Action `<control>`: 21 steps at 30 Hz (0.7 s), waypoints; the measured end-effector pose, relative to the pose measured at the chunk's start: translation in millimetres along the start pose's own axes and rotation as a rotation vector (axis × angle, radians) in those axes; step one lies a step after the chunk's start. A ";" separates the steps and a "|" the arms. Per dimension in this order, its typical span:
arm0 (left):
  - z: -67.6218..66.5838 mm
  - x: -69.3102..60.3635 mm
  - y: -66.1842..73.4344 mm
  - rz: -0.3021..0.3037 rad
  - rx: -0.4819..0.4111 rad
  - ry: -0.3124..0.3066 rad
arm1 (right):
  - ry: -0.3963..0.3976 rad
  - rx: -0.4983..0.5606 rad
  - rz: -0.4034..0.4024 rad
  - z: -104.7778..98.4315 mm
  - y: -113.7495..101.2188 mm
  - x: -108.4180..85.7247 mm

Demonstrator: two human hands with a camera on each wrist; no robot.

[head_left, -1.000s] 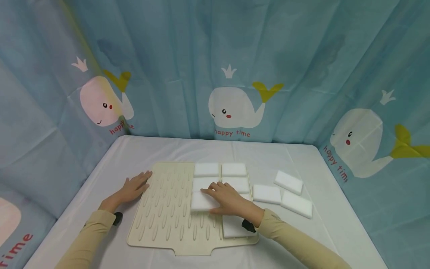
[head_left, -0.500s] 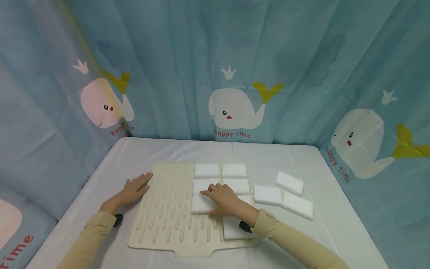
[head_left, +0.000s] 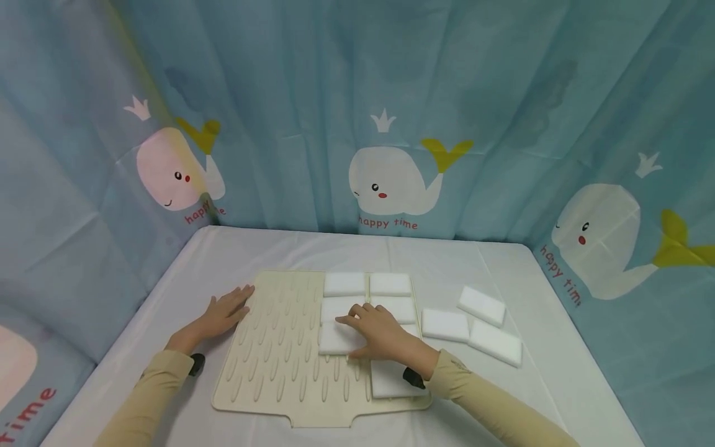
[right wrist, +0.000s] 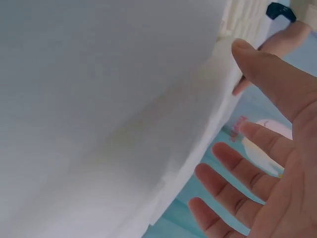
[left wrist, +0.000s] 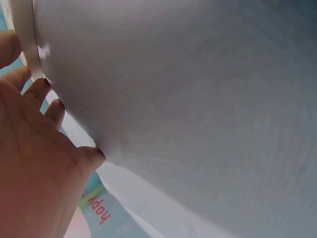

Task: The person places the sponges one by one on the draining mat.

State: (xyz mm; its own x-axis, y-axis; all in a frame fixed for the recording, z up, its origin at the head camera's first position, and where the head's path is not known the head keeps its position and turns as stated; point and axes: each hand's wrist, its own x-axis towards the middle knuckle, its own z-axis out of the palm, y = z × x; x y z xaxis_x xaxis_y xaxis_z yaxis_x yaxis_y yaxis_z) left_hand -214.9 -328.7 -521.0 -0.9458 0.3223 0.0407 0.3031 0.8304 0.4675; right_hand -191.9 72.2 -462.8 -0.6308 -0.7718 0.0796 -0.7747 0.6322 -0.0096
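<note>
White blocks (head_left: 344,284) on beige board (head_left: 268,400), left fingers (left wrist: 37,93) and right fingers (right wrist: 243,169) spread, holding nothing

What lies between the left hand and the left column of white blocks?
Only a bare stretch of ridged beige mat lies between the left hand and the left column of white blocks; the head view shows it.

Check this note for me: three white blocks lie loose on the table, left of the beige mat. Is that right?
The side is wrong: the head view shows the three white blocks loose on the table, right of the beige mat.
</note>
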 end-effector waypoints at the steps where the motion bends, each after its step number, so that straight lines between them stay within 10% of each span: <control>1: -0.4 0.1 0.4 0.006 0.004 0.002 | 0.002 0.010 0.004 -1.1 1.1 -1.0; 21: -2.1 0.4 0.5 0.003 0.001 -0.002 | 0.167 0.057 0.074 -8.4 43.3 -29.1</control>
State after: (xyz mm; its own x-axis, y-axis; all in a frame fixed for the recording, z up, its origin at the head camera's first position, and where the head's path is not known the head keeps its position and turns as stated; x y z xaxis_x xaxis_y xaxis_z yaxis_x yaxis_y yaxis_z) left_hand -215.3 -329.1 -518.9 -0.9447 0.3253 0.0406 0.3058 0.8298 0.4668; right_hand -206.6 122.6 -457.2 -0.6739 -0.6983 0.2414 -0.7307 0.6783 -0.0778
